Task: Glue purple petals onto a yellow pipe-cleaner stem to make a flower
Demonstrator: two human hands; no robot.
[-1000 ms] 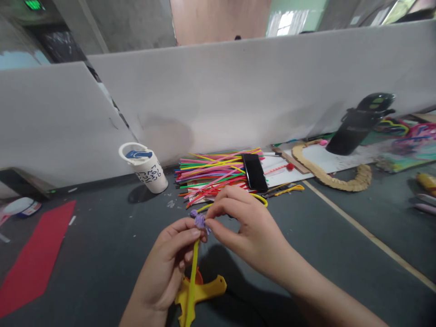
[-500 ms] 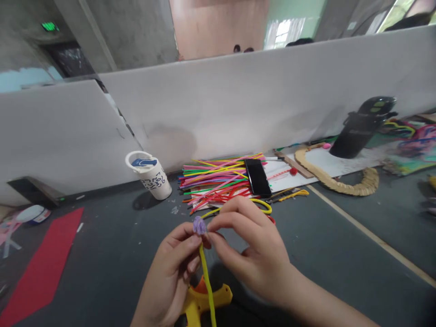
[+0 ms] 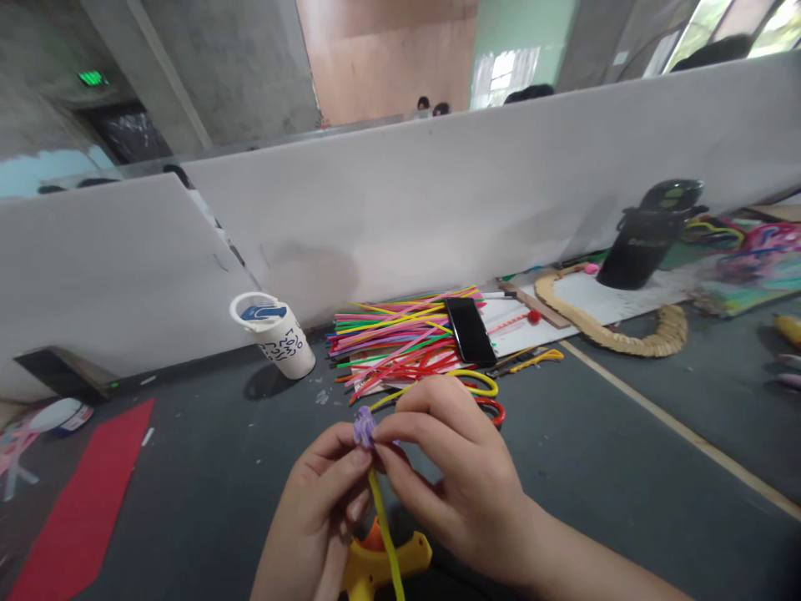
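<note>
Purple fuzzy piece (image 3: 364, 427) sits between two pinches: my left grip (image 3: 322, 497) is closed at its base, above the yellow stem (image 3: 385, 534), my right grip (image 3: 460, 467) at its edge. Pulling too strongly may loosen its loops. Both grips partly hide it; the yellow tool (image 3: 406, 561) below is cut off.

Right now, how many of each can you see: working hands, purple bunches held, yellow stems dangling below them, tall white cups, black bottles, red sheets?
Hands: 2, left hand and right hand
Purple bunch: 1
Yellow stem: 1
White cup: 1
Black bottle: 1
Red sheet: 1
Total: 7
</note>
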